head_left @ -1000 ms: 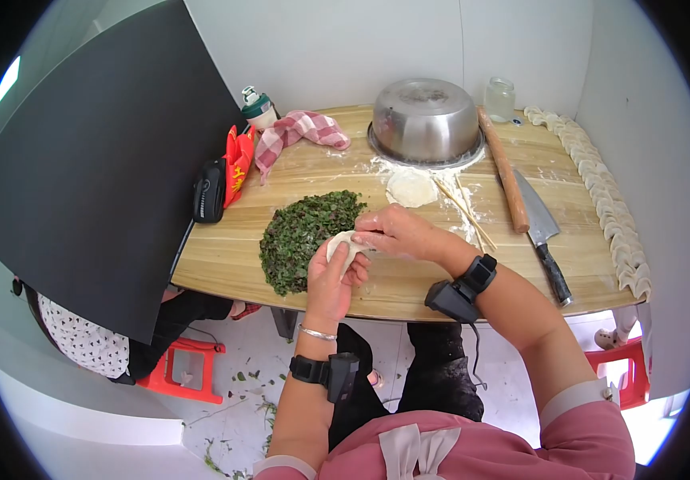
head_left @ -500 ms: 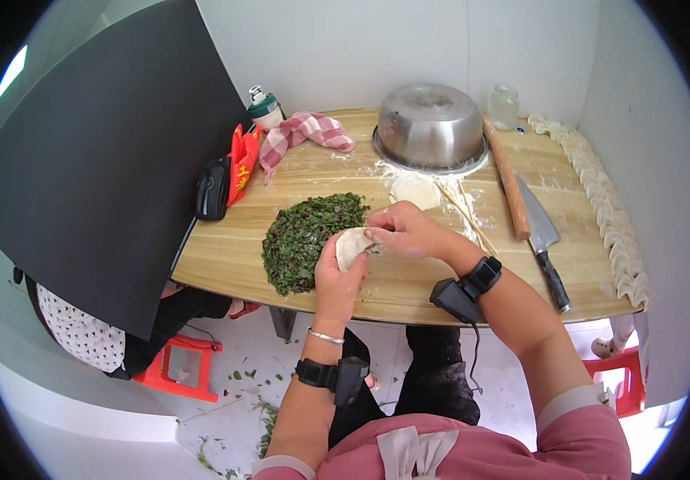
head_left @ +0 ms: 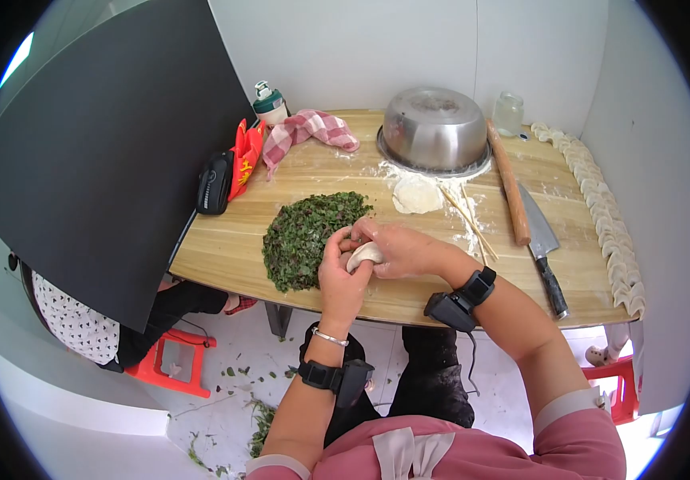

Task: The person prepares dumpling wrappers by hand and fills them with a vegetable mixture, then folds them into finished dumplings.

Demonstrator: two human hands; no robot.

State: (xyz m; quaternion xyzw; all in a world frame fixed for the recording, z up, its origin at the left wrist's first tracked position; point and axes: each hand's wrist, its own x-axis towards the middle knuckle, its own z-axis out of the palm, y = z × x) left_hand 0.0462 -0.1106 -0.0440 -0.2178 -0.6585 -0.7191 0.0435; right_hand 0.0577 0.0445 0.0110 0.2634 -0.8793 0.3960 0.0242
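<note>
Between my two hands is a pale, folded dumpling [head_left: 365, 255], held above the table's front part. My left hand [head_left: 340, 272] is closed round its left side, thumb along the front. My right hand [head_left: 397, 248] presses on the other side, its fingers closed at the wrapper's edge; some fingertips are hidden. Just left of the hands lies a heap of chopped greens [head_left: 307, 236]. Beyond them a flat round dough wrapper [head_left: 418, 194] rests in flour, with a pair of chopsticks [head_left: 470, 218] beside it.
An upturned steel basin [head_left: 434, 128] stands at the back. On the right lie a rolling pin [head_left: 509, 184], a cleaver [head_left: 538, 232] and a long row of dumplings [head_left: 601, 204]. A checked cloth [head_left: 313, 132], bottle [head_left: 270, 104] and black device [head_left: 215, 182] sit at the left, beside a black partition [head_left: 113, 152].
The wrapper, more open before, is now folded into a half-moon. My right hand has come down and left, closer against my left hand.
</note>
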